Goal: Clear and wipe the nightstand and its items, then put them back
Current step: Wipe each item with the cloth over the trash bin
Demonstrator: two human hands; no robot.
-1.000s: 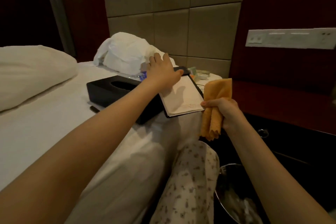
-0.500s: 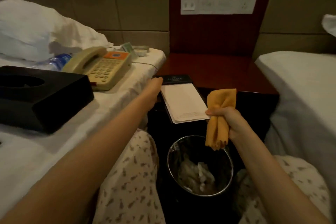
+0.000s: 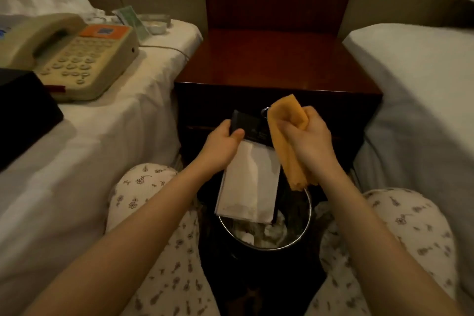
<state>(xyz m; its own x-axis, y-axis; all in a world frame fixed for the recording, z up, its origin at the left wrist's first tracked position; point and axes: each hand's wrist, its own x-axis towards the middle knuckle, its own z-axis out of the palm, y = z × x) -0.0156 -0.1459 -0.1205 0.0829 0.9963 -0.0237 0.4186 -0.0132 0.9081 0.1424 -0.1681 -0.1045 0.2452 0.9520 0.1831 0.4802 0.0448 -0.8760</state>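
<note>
The dark red wooden nightstand [image 3: 277, 59] stands between two beds with its top bare. My left hand [image 3: 221, 145] grips the black header of a white notepad [image 3: 250, 182], holding it in front of the nightstand and above the bin. My right hand [image 3: 307, 138] grips a folded orange cloth [image 3: 287, 136] whose upper part lies against the notepad's black top edge. On the left bed sit a beige telephone [image 3: 74, 54], a black tissue box [image 3: 23, 113], a small glass ashtray [image 3: 156, 23] and a green packet [image 3: 132, 22].
A round metal-rimmed waste bin [image 3: 302, 236] with crumpled tissues stands on the floor between my knees. The right bed [image 3: 415, 100] with white linen flanks the nightstand. A phone cord [image 3: 166, 47] trails across the left bed's sheet. Padded headboard panels run behind.
My left hand lifted the notepad off the left bed and brought it in front of the nightstand, over the bin. My right hand with the cloth moved against the notepad's top. The view swung down.
</note>
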